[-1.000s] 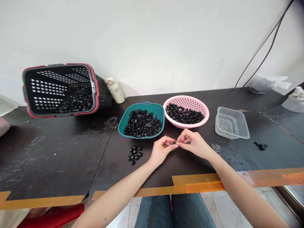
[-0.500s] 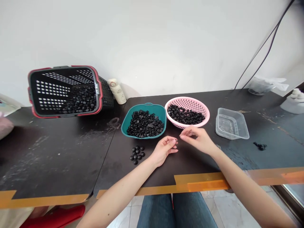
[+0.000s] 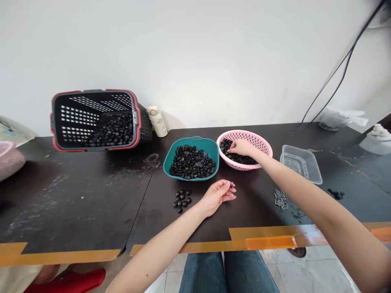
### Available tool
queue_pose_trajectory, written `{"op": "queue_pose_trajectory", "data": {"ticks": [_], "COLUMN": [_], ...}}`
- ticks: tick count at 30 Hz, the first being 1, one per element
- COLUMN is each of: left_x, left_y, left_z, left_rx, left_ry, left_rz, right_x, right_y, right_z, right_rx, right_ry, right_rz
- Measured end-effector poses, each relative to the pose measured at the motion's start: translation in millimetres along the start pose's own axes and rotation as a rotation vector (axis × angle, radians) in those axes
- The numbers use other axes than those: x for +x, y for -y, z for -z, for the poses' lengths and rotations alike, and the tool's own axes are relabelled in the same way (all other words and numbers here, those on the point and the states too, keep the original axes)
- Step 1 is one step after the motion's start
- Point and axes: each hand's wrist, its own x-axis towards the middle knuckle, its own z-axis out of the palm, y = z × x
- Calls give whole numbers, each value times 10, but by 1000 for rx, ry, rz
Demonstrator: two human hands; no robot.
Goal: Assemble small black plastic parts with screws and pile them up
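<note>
A plain white wall [image 3: 195,49] is rising behind a dark, scuffed table [image 3: 76,203], whose near edge is carrying strips of orange tape [image 3: 262,241]. Black cables [image 3: 334,75] are trailing down the wall at right, pale floor tiles [image 3: 290,273] are showing below, and soft, even light is falling across everything.

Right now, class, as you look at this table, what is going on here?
A person sits at a dark table. The right hand is inside the pink colander, touching the black round parts there. The left hand, nearer the person, pinches a small dark piece. A teal bowl of similar parts stands beside the colander, with a small cluster loose in front.
</note>
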Motion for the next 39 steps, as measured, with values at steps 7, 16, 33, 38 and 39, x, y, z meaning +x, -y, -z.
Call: {"op": "queue_pose_trajectory", "data": {"ticks": [7, 16, 33, 38, 39], "left_x": [-3, -3, -19, -75, -96], "left_y": [26, -11, 53, 64, 62], "left_z": [-3, -7, -46, -78, -83], "left_rx": [-6, 32, 116, 389, 477], "left_ry": [-16, 13, -93, -237, -273], "left_rz": [-40, -21, -188, -427, -491], "right_x": [-180, -37, -963, -1360, -1394], "right_y": [-146, -13, 82, 279, 312], "right_z": [36, -24, -13, -288, -357], "right_rx": [77, 102, 940, 1308, 1377], "right_ry": [-83, 28, -368, -284, -229], "right_rz": [61, 120, -56, -24, -30]}}
